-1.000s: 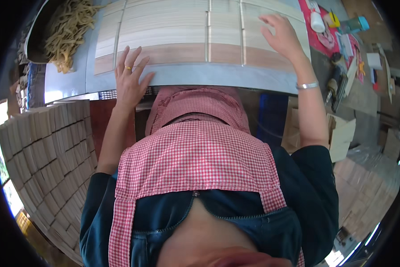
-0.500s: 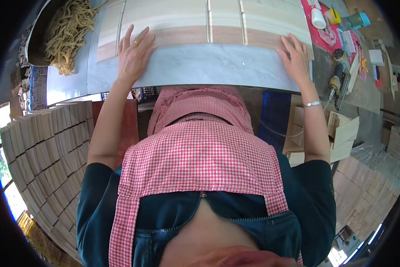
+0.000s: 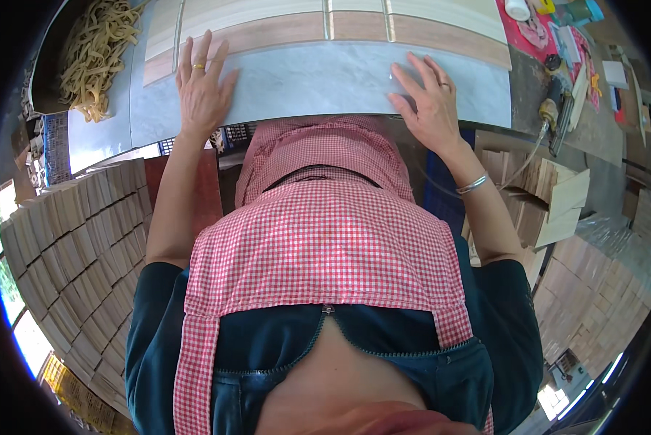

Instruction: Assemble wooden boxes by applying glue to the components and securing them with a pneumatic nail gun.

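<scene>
Pale wooden boards [image 3: 267, 27] lie side by side across the far part of the grey marbled tabletop [image 3: 304, 80], with narrow gaps between them and a darker reddish band along their near side. My left hand [image 3: 204, 98] is open, its fingers spread, with the fingertips on the boards at the left end. Nothing is held in it. Further right, my right hand [image 3: 430, 101] is open over the tabletop, fingers apart and holding nothing. Its fingertips are just short of the boards' near edge.
A dark container [image 3: 48, 83] heaped with tan strips [image 3: 101, 58] stands at the far left. Hand tools [image 3: 554, 109] with a hose lie on the right, near a red cloth [image 3: 521, 29]. Stacked wood pieces flank me, left [image 3: 79, 254] and right [image 3: 586, 297].
My right hand has left the boards' right end and moved inward to the left over the tabletop. My left hand stays near the left end. The whole view has shifted slightly.
</scene>
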Demonstrator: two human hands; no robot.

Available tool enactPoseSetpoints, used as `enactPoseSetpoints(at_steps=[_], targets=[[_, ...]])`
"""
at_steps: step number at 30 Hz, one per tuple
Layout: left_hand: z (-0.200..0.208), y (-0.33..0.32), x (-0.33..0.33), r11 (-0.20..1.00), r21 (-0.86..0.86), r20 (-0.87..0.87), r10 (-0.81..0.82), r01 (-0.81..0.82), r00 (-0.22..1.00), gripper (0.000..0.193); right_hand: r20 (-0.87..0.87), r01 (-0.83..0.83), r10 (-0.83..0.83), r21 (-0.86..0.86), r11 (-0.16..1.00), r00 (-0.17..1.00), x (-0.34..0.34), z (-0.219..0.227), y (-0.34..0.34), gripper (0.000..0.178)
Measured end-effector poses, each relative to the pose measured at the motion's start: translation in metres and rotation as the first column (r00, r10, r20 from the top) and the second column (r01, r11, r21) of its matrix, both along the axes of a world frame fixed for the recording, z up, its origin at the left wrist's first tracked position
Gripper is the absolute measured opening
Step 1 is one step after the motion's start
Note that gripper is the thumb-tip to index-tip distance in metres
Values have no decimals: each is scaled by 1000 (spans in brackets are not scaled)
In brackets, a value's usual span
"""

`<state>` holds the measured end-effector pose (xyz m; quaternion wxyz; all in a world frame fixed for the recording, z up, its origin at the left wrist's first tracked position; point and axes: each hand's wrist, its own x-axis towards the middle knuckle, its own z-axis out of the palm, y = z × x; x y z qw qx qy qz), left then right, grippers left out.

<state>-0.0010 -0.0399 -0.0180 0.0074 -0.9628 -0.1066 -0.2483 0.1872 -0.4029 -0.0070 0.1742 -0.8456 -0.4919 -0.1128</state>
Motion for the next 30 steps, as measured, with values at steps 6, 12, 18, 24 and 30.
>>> enactPoseSetpoints(at_steps=[6, 12, 18, 24, 30], targets=[[0, -10, -20, 998, -63, 44, 11, -8, 999, 49, -75, -2, 4, 24, 1000, 997, -2, 0, -1, 39], [4, -20, -31, 994, -81, 42, 78, -74, 996, 48, -154, -45, 61, 109, 993, 986, 1, 13, -12, 34], [6, -21, -49, 984, -153, 62, 104, -93, 993, 47, -251, 304, -211, 430, 850, 945, 114, 19, -50, 21], [1, -18, -57, 967, -167, 15, 199, -194, 980, 45, 301, 818, -765, -121, 562, 570, 315, 3, -129, 27], [15, -14, -43, 958, -183, -23, 218, -218, 976, 47, 249, 813, -787, -334, 477, 564, 367, -3, -145, 29]])
